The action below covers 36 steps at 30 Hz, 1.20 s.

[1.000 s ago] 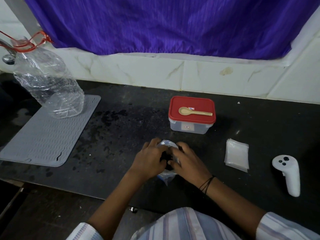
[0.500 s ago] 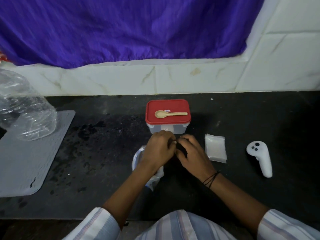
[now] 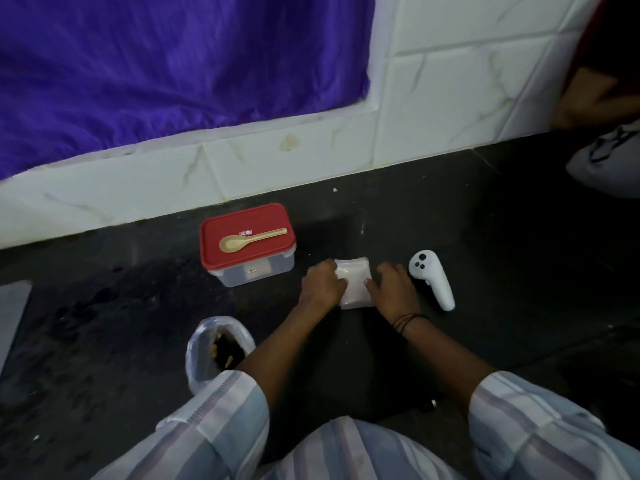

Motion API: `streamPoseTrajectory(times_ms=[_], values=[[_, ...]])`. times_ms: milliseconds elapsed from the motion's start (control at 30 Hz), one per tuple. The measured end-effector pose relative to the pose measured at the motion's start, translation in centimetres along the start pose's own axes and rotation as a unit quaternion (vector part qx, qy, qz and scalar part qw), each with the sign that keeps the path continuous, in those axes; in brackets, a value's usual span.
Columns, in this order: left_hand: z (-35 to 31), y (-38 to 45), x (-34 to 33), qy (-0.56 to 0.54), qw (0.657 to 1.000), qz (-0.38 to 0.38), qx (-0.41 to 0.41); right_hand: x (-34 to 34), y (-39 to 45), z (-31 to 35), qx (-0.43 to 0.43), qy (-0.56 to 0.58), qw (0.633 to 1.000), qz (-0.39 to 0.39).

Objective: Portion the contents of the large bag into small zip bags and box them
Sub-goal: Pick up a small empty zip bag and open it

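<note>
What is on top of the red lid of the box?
A tan spoon lies flat on the red lid of the box, with a small sticker beside its handle. The lid is on, so what is inside the box cannot be seen.

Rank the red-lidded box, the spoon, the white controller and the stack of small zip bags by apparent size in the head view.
1. red-lidded box
2. white controller and stack of small zip bags: look alike, and the hands partly cover the stack, so no ranking
3. spoon
</note>
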<state>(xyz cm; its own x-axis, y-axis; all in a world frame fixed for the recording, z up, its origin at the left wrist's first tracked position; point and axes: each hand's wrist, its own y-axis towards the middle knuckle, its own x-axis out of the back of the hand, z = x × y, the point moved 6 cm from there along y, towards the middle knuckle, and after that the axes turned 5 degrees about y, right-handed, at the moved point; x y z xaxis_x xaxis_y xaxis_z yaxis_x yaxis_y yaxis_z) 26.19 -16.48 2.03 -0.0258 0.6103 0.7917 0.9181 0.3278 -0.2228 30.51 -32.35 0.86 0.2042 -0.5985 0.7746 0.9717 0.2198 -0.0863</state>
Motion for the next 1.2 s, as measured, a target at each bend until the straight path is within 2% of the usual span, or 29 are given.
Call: streamPoseTrajectory(times_ms=[233,367,433,533,633,767,900,967,1200], values=[[0.3,0.1,-1.9,-0.022,0.999,-0.006,0.044,-1.3,0.6,-1.5,-0.063,0.059,0.996,0.013],[0.8,0.2,-2.3,-0.05,0.997,0.005,0.05,-1.1,0.0,-1.0,-0.044,0.094,0.994,-0.034],[0.8,0.2,-2.0,-0.058,0.997,-0.005,0.042,-0.8,-0.2,-0.7,-0.042,0.124,0.99,-0.059],[0.7,0.1,-0.6,-0.07,0.996,-0.06,0.017,-0.2,-0.5,-0.3,-0.039,0.178,0.979,-0.088],[0.0,-0.1,1.3,-0.05,0.991,-0.107,-0.058,0.3,-0.5,0.3,0.001,0.196,0.976,-0.091],[-0.7,-0.2,3.4,-0.029,0.987,-0.082,-0.137,0.5,-0.2,1.5,0.015,0.255,0.965,-0.058],[0.2,-1.0,5.0,-0.134,0.988,0.003,-0.083,-0.3,0.2,3.0,0.032,0.285,0.958,-0.003],[0.9,-1.6,5.5,-0.151,0.986,0.028,-0.066,-0.8,0.2,4.0,0.051,0.295,0.954,0.028],[2.2,-3.7,7.7,-0.048,0.991,-0.037,-0.121,-2.7,-0.2,7.0,0.091,0.319,0.935,0.123]])
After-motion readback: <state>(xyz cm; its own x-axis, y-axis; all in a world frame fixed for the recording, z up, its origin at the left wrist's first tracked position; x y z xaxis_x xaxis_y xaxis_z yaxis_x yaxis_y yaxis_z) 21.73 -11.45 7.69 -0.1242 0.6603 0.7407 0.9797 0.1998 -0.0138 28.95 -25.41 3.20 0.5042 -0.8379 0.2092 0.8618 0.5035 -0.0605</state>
